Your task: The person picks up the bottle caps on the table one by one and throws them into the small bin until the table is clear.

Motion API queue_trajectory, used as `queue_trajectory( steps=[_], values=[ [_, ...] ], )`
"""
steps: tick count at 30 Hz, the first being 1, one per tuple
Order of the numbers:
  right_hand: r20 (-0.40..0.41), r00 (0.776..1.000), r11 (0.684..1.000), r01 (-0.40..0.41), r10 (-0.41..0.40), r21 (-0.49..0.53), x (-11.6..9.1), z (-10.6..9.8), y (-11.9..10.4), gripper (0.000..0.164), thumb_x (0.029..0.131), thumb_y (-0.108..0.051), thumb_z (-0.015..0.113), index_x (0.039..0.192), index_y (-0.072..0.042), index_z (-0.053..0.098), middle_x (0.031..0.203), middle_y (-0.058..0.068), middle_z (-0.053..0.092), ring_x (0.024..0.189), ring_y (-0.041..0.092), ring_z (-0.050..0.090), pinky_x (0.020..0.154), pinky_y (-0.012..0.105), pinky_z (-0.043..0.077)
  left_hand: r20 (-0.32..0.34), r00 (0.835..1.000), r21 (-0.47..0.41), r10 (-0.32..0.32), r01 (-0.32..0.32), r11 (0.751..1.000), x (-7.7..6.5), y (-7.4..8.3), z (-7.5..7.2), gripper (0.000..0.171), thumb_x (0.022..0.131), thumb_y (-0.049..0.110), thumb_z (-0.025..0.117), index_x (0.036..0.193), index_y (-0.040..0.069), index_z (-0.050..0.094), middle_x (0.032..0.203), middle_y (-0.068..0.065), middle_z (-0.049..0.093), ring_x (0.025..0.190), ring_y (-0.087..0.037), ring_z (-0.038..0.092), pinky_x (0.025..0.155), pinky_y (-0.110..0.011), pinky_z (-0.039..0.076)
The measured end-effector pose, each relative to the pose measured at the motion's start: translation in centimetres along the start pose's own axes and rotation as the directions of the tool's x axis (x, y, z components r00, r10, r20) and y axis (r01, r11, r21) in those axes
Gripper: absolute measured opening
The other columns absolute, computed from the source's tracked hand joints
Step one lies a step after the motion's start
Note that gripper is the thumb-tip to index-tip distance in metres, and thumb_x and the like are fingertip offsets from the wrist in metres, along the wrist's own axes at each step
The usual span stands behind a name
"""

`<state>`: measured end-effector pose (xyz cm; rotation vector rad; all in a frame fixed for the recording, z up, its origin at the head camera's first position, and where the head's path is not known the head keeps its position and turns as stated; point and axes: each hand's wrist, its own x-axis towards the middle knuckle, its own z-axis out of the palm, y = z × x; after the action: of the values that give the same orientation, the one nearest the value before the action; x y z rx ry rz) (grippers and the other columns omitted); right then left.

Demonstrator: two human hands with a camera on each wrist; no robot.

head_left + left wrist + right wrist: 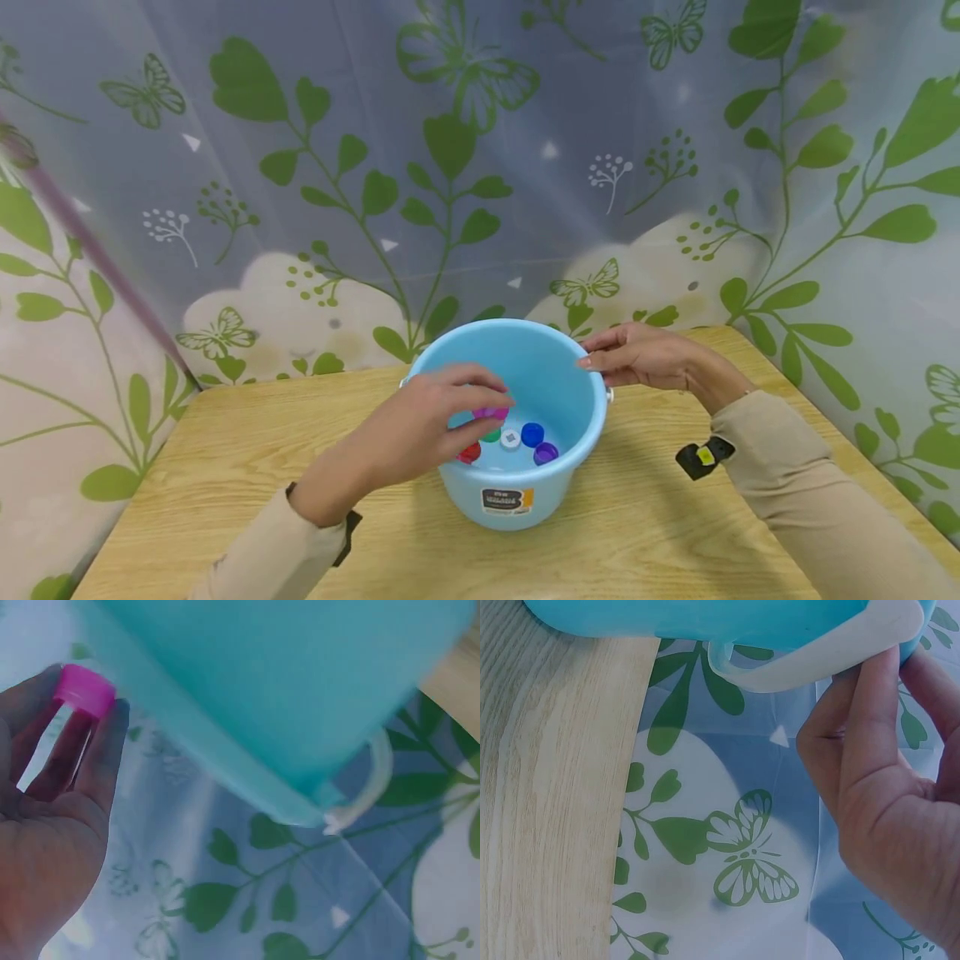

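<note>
A light blue plastic bucket [543, 371] stands on the wooden table. My left hand [405, 429] reaches over its opening and pinches a bright pink bottle cap [85, 691] between fingertips and thumb. My right hand [645, 357] grips the bucket's right rim, thumb over the edge and fingers outside, by the white handle [810, 664]. On the bucket floor lie a red cap [469, 452], a green cap [492, 436] partly hidden by the left hand, a white cap [511, 439], a blue cap [532, 434] and a purple cap [546, 453].
The wooden table [285, 467] extends on both sides of the bucket. A curtain [337, 167] printed with leaves and butterflies hangs behind and along both sides. A black and orange label [507, 501] is on the bucket's front.
</note>
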<state>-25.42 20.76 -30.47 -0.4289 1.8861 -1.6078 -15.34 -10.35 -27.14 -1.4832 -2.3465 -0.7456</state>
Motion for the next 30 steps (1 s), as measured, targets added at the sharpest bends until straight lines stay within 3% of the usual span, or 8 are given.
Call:
queue_trajectory(
  steps=[5,12,25,30],
  values=[
    [0.008,1.000,1.000,0.002,-0.002,-0.004,-0.3,-0.1,-0.1,0.048,0.093,-0.010,0.063,0.132,0.013,0.045,0.110,0.018,0.064,0.095,0.026,0.067,0.088,0.041,0.052,0.078,0.995,0.094,-0.067,0.060,0.994,1.1,-1.7,1.2,0.016,0.090,0.013,0.068,0.105,0.009,0.072,0.106,0.001,0.064,0.101,-0.013,0.058,0.089,-0.022,0.049],
    [0.015,1.000,1.000,0.005,-0.005,0.011,-0.4,0.1,0.1,0.047,0.094,-0.009,0.062,0.132,0.013,0.046,0.110,0.018,0.064,0.094,0.025,0.067,0.088,0.041,0.053,0.107,0.980,0.039,-0.170,0.167,0.985,0.9,-3.0,2.5,0.017,0.090,0.011,0.068,0.106,0.009,0.072,0.105,0.002,0.063,0.100,-0.013,0.059,0.088,-0.024,0.050],
    [0.011,1.000,1.000,0.003,-0.003,0.012,-0.5,0.1,0.1,0.046,0.094,-0.009,0.062,0.132,0.012,0.046,0.110,0.017,0.064,0.094,0.025,0.067,0.088,0.040,0.053,0.107,0.953,0.044,-0.282,0.279,0.959,0.7,-3.1,3.4,0.015,0.090,0.009,0.067,0.104,0.009,0.072,0.104,-0.001,0.065,0.099,-0.015,0.060,0.087,-0.029,0.052],
    [-0.034,0.999,1.000,0.000,-0.001,-0.020,-0.6,0.3,0.1,0.050,0.092,-0.011,0.065,0.131,0.013,0.046,0.112,0.018,0.063,0.096,0.027,0.066,0.088,0.040,0.053,0.124,0.937,0.051,-0.328,0.324,0.945,0.7,-3.1,3.4,0.020,0.088,0.011,0.069,0.108,0.011,0.070,0.109,0.000,0.064,0.105,-0.017,0.058,0.092,-0.032,0.050]
  ],
)
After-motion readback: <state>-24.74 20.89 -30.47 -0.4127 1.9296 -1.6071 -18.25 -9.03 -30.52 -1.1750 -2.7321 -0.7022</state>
